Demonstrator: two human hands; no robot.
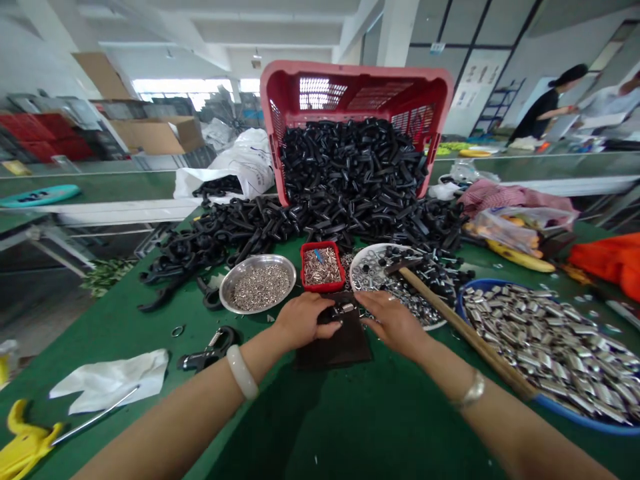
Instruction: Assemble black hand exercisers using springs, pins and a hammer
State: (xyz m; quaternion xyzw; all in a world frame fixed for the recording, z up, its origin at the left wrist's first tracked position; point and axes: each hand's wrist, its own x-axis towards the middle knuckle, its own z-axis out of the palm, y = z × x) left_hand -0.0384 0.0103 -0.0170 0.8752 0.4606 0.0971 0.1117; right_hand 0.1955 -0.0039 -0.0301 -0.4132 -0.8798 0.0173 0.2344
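A small black part with a metal spring [347, 309] lies at the far end of a dark flat block [336, 348]. My left hand [303, 320], a white bangle on its wrist, has thumb and fingers closed on the left side of that part. To its right, my right hand [393, 321] has fingers and thumb apart, their tips close to the part, with nothing visible in them. A red tray of small metal pins [323, 268] stands just beyond the block. A similar black part with a spring [213, 350] rests left of my left forearm.
A tilted red crate [270, 133] spills black handles [350, 160]. Around the block are a metal bowl of small pieces [263, 287], a white bowl of hardware [373, 257], a wooden-handled hammer [465, 333] and a blue basin [580, 423] of metal pieces. A yellow tool [27, 443] lies front left.
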